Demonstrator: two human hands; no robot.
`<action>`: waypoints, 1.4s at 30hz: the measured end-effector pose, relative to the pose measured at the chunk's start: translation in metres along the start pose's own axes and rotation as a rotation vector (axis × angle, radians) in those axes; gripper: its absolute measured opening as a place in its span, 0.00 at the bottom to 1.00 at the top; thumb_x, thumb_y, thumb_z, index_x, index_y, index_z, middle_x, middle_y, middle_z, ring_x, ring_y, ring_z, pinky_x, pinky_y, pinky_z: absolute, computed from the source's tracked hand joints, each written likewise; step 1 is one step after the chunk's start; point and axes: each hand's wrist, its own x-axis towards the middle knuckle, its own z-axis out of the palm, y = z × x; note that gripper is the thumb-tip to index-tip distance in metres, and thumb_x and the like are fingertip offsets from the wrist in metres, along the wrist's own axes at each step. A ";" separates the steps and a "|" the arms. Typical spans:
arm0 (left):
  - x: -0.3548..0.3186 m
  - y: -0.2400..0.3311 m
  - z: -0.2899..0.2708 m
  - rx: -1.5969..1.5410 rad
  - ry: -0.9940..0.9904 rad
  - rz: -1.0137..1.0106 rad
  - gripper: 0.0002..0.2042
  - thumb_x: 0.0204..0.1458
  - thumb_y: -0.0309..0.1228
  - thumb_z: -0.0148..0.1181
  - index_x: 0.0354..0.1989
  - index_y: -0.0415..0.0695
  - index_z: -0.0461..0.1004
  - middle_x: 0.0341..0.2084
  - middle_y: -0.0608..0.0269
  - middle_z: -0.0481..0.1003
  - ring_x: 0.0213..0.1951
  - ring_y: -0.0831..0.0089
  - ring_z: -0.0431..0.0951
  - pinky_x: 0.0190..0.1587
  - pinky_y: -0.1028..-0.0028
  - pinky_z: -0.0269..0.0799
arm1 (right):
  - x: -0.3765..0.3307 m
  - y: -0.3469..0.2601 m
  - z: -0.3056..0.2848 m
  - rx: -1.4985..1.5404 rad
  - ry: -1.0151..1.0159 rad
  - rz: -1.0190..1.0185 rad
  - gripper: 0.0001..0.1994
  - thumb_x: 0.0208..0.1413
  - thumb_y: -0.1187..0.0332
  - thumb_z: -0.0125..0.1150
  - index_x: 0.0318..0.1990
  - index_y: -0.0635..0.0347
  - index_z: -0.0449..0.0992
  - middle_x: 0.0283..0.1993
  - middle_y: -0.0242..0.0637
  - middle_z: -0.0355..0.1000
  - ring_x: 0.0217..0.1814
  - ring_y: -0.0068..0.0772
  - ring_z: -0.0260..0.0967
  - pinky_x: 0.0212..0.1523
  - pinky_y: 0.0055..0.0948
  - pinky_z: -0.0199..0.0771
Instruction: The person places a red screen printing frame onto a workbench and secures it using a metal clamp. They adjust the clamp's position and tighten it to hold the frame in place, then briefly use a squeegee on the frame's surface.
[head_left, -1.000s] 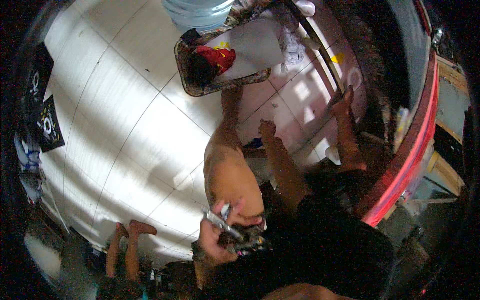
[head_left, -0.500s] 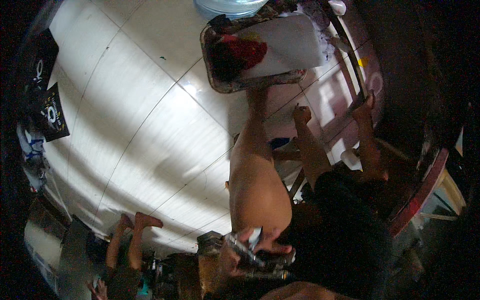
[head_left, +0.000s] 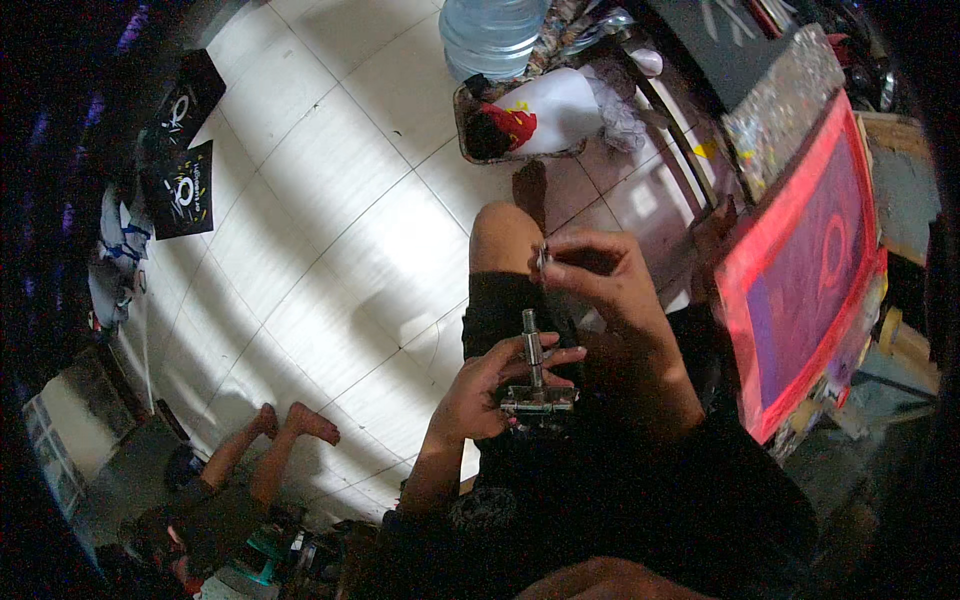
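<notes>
My left hand (head_left: pixel 468 398) is closed around a T-shaped metal fitting (head_left: pixel 540 402), held above my dark-clothed lap. Its shiny round shaft (head_left: pixel 531 345) points away from me between my fingers, and the wide crosspiece lies toward my body. Ahead and to the right, my right hand (head_left: pixel 612 278) pinches a small metal piece (head_left: pixel 543 257) between thumb and fingertips, beside my bare knee (head_left: pixel 502 232). The piece is too small to name and is apart from the fitting.
A pink-edged screen frame (head_left: pixel 735 310) leans at the right. A tray (head_left: pixel 465 130) with red and white cloths stands ahead, next to a clear blue water jug (head_left: pixel 490 40). Black printed sheets (head_left: pixel 180 205) lie at far left. Another person's feet (head_left: pixel 315 422) show at lower left.
My hands were close together low over my lap, around the metal fitting. Now my right hand is farther forward with the small piece. The view has shifted, bringing the pink-edged frame in more fully.
</notes>
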 end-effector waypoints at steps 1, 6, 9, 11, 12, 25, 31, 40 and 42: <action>-0.009 -0.004 0.009 0.063 -0.014 -0.019 0.36 0.48 0.18 0.61 0.66 0.40 0.52 0.62 0.42 0.62 0.55 0.57 0.74 0.55 0.63 0.73 | -0.023 -0.014 0.007 0.063 -0.129 0.009 0.11 0.49 0.78 0.67 0.41 0.68 0.80 0.39 0.42 0.78 0.41 0.29 0.76 0.44 0.26 0.75; -0.031 -0.028 0.050 0.387 -0.055 -0.084 0.30 0.51 0.24 0.54 0.65 0.39 0.55 0.59 0.43 0.67 0.52 0.57 0.76 0.53 0.62 0.74 | -0.090 -0.042 -0.005 0.010 -0.270 -0.004 0.10 0.46 0.79 0.70 0.38 0.69 0.81 0.39 0.46 0.79 0.40 0.33 0.77 0.43 0.29 0.76; -0.038 -0.044 0.071 0.566 -0.072 -0.122 0.23 0.64 0.39 0.41 0.63 0.38 0.59 0.58 0.36 0.66 0.48 0.49 0.78 0.50 0.55 0.76 | -0.125 -0.041 -0.021 -0.051 -0.265 0.012 0.09 0.48 0.78 0.69 0.38 0.69 0.82 0.39 0.46 0.79 0.41 0.32 0.77 0.43 0.30 0.76; -0.037 -0.053 0.081 0.517 -0.125 -0.156 0.23 0.63 0.35 0.44 0.64 0.38 0.57 0.59 0.37 0.65 0.49 0.49 0.78 0.51 0.56 0.76 | -0.145 -0.042 -0.033 -0.051 -0.289 -0.035 0.08 0.50 0.77 0.68 0.38 0.68 0.82 0.39 0.46 0.79 0.41 0.31 0.77 0.43 0.29 0.76; -0.038 -0.058 0.086 0.517 -0.154 -0.169 0.24 0.62 0.33 0.45 0.65 0.38 0.56 0.59 0.38 0.65 0.49 0.50 0.77 0.52 0.56 0.75 | -0.155 -0.042 -0.040 -0.061 -0.299 -0.066 0.08 0.50 0.77 0.67 0.38 0.68 0.82 0.39 0.46 0.79 0.41 0.30 0.77 0.43 0.28 0.76; -0.009 -0.106 0.155 0.838 -0.512 -0.380 0.43 0.52 0.52 0.61 0.69 0.40 0.49 0.61 0.49 0.67 0.55 0.66 0.74 0.56 0.70 0.68 | -0.268 -0.043 -0.140 -0.166 -0.450 -0.010 0.11 0.57 0.69 0.64 0.43 0.65 0.76 0.37 0.35 0.78 0.33 0.19 0.72 0.30 0.19 0.69; 0.020 -0.122 0.194 1.142 -0.631 -0.420 0.42 0.46 0.40 0.62 0.69 0.43 0.50 0.61 0.62 0.69 0.57 0.70 0.72 0.59 0.72 0.64 | -0.310 -0.029 -0.167 -0.088 -0.298 -0.097 0.11 0.56 0.66 0.64 0.43 0.62 0.76 0.34 0.32 0.77 0.28 0.16 0.67 0.28 0.18 0.65; 0.075 -0.160 0.234 1.236 -0.883 -0.455 0.40 0.49 0.40 0.59 0.69 0.42 0.49 0.61 0.58 0.68 0.60 0.60 0.70 0.59 0.68 0.65 | -0.363 -0.022 -0.239 -0.085 -0.234 -0.118 0.13 0.53 0.72 0.67 0.46 0.64 0.80 0.35 0.32 0.79 0.32 0.16 0.71 0.33 0.20 0.69; 0.083 -0.171 0.240 1.273 -0.908 -0.516 0.40 0.53 0.52 0.54 0.68 0.40 0.50 0.62 0.55 0.67 0.61 0.61 0.69 0.62 0.69 0.61 | -0.367 -0.020 -0.249 -0.236 -0.154 -0.372 0.09 0.51 0.70 0.69 0.38 0.66 0.81 0.36 0.32 0.78 0.33 0.17 0.71 0.36 0.22 0.69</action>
